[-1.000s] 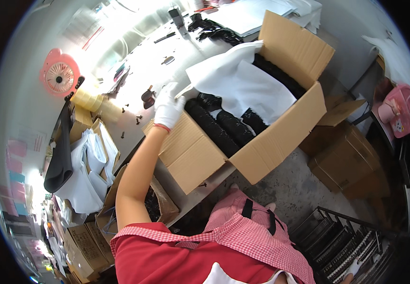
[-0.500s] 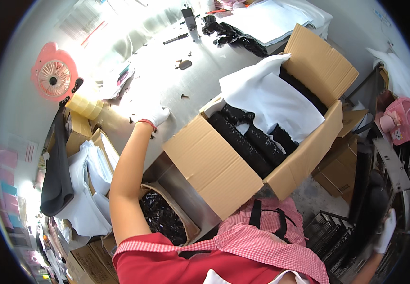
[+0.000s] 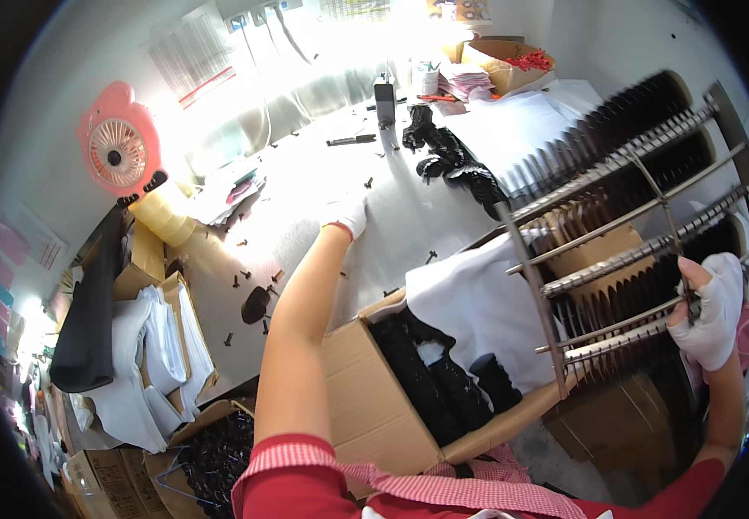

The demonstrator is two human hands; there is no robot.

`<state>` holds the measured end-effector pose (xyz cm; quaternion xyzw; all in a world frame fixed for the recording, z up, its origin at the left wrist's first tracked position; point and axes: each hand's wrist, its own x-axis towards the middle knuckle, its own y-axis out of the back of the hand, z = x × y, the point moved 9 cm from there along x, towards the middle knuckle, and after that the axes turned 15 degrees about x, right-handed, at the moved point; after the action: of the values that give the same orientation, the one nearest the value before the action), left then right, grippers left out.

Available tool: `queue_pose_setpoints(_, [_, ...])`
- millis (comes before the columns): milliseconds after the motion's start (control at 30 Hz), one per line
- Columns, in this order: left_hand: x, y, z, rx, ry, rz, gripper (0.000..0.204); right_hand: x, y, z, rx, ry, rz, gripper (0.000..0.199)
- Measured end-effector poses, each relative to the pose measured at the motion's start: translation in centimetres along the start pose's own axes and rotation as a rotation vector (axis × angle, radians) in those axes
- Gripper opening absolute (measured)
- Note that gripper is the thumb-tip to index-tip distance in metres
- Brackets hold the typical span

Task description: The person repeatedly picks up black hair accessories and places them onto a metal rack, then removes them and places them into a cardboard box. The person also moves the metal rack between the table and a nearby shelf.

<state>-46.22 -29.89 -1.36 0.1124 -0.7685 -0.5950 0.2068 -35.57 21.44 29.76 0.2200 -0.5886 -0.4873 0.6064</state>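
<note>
My right hand (image 3: 712, 311), in a white glove with bare fingertips, grips a bar of a tilted metal rack (image 3: 526, 290). Rows of thin dark rounded pieces (image 3: 642, 104) line its bars. The rack is held above the right side of an open cardboard box (image 3: 374, 402). White sheet material (image 3: 465, 303) and black bundled rolls (image 3: 417, 381) fill that box. Across the metal table (image 3: 305, 169) reaches my left arm. The gloved left hand (image 3: 347, 218) rests on or just over its surface, its fingers washed out by glare. Small dark screw-like bits (image 3: 430, 257) lie around it.
A dark oval piece (image 3: 256, 304) lies left of my forearm. A pink fan (image 3: 121, 143) and yellow tape rolls (image 3: 162, 218) stand at left. Black wrapped bundles (image 3: 456, 160) and a marker (image 3: 350, 139) lie farther back. Below the table, a box (image 3: 218, 458) holds black pieces.
My right hand has raised the rack from the lower right to over the box. The left hand has moved right. The dark oval piece has shifted from mid-table to the near left.
</note>
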Motion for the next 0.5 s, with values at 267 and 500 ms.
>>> queue_pose_setpoints(267, [-10.9,13.1,-7.3,-0.253,0.199,0.288,0.026,9.0,-9.2,1.5,0.263,0.461,0.126,0.052])
queue_pose_setpoints(500, [-9.4,32.9,2.0,-0.556,-0.185,0.452,0.035,18.2,-15.5,-3.0,0.279,0.87,0.04,0.018])
